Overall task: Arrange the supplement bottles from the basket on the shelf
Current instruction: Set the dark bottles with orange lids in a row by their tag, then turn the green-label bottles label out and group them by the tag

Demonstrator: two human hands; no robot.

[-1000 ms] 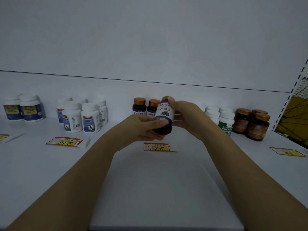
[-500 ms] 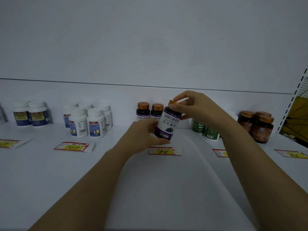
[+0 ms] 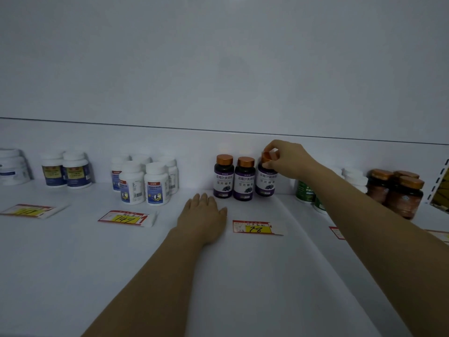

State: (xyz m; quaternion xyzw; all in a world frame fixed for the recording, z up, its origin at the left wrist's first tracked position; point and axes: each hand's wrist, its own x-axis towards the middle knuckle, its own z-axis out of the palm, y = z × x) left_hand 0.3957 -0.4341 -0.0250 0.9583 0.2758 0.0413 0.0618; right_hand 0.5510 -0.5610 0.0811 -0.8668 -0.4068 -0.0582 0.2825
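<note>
Three dark purple supplement bottles with copper caps stand in a row at the back of the white shelf (image 3: 243, 276). My right hand (image 3: 288, 158) grips the cap of the rightmost purple bottle (image 3: 266, 182), which stands upright on the shelf beside the middle purple bottle (image 3: 244, 180) and the left purple bottle (image 3: 223, 177). My left hand (image 3: 202, 215) rests flat on the shelf in front of the row, fingers straight, holding nothing. The basket is out of view.
White bottles with blue labels (image 3: 143, 182) stand to the left, more white bottles (image 3: 65, 170) farther left. Green-labelled white bottles (image 3: 306, 192) and brown bottles (image 3: 401, 190) stand to the right, partly behind my right arm. Price tags (image 3: 255, 227) lie along the shelf.
The purple bottle went from both hands in mid-air down onto the shelf at the right end of the row. My left hand let go and dropped flat onto the shelf.
</note>
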